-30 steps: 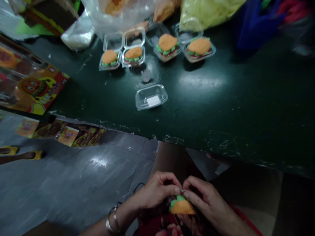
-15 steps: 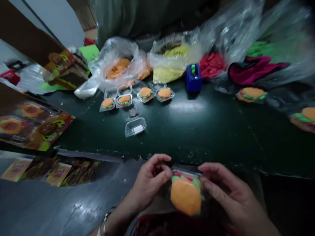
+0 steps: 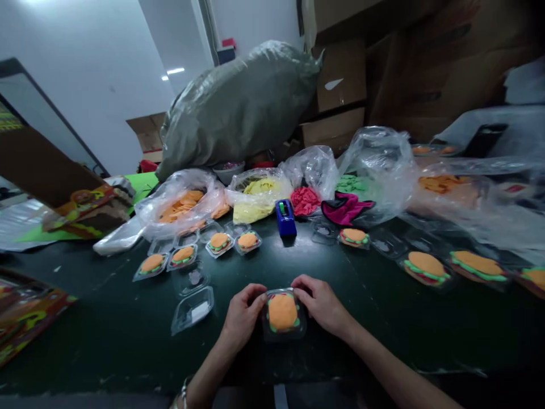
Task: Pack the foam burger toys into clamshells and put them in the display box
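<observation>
Between my two hands is a clear plastic clamshell box with a toy burger (image 3: pixel 283 312) in it, its orange bun facing up. My left hand (image 3: pixel 243 315) pinches the box's upper left corner. At the upper right corner, the fingers of my right hand (image 3: pixel 322 304) grip the rim. The box is over the dark green table, close to its front edge; whether it touches the surface I cannot tell. To the left of my left hand lies an open clamshell box (image 3: pixel 193 309) with a white slip inside and no burger.
Several boxed burgers (image 3: pixel 220 242) stand at left, and more burgers (image 3: pixel 426 267) at right. Behind are bags of orange pieces (image 3: pixel 183 205), yellow pieces (image 3: pixel 255 204), red pieces (image 3: pixel 305 200) and green pieces (image 3: pixel 352 183). A blue tape dispenser (image 3: pixel 285 218) and magenta cloth (image 3: pixel 347 208) sit before them.
The camera view has tilted up. My hands have moved the boxed burger forward, from near my lap to over the table. Both hands still hold it.
</observation>
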### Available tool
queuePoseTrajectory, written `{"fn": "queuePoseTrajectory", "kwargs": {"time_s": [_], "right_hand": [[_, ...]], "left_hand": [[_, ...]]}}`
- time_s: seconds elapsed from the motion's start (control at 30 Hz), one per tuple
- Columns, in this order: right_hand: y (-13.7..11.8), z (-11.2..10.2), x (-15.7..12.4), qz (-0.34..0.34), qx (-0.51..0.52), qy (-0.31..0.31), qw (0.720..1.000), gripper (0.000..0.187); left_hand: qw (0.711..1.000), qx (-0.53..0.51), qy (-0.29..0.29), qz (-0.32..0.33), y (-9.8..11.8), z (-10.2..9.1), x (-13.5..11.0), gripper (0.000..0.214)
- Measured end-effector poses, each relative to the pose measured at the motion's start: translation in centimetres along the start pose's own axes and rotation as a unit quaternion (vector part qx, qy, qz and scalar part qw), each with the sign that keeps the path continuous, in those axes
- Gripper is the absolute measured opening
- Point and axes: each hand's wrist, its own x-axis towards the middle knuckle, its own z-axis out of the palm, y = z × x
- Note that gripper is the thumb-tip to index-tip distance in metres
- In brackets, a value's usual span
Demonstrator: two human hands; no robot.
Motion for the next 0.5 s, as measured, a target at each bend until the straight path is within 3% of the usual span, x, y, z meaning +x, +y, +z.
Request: {"fn": "queuePoseTrajectory", "kwargs": {"time_s": [0.27, 0.5], "right_hand": [[0.3, 0.0, -0.9, 0.001, 0.043, -0.022, 0.999, 0.019], [-0.9, 0.3, -0.5, -0.043, -0.032, 0.055, 0.997, 0.018]], "left_hand": [[0.998, 0.056, 0.030, 0.022, 0.3, 0.2, -0.7, 0.026], [0.987, 0.144, 0.054, 0.040, 1.9, -0.2, -0.8, 0.035]]}}
